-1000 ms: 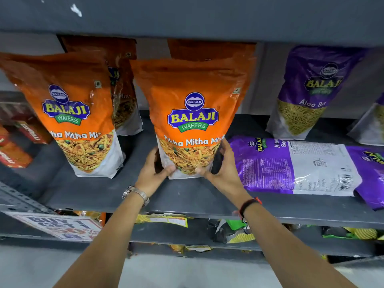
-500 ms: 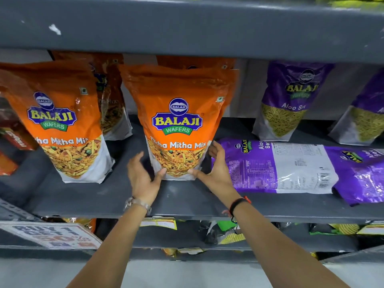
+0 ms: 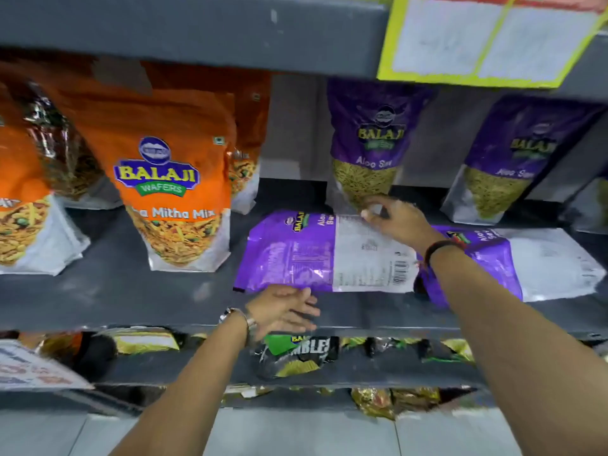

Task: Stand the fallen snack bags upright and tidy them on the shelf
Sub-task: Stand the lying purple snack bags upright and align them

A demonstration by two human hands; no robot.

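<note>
A purple Aloo Sev bag [image 3: 296,258] lies flat on the grey shelf [image 3: 115,291], back side up. My right hand [image 3: 394,222] is on its far edge with the fingers pinched on it. My left hand [image 3: 283,311] hovers open at the shelf's front lip, just below the bag's near edge, holding nothing. A second purple bag [image 3: 543,264] lies flat to the right, partly under my right forearm. An orange Mitha Mix bag [image 3: 171,192] stands upright to the left, free of both hands.
Two purple bags [image 3: 368,143] [image 3: 513,159] stand at the back. More orange bags [image 3: 19,209] stand at the left. The upper shelf [image 3: 197,28] hangs low overhead, with a yellow-framed sign [image 3: 477,37] on it. Packets [image 3: 296,353] fill the shelf below.
Both hands let go of the upright orange bag and moved right. The right hand now rests on the fallen purple bag's far edge, the left at its near edge. The view shifted right.
</note>
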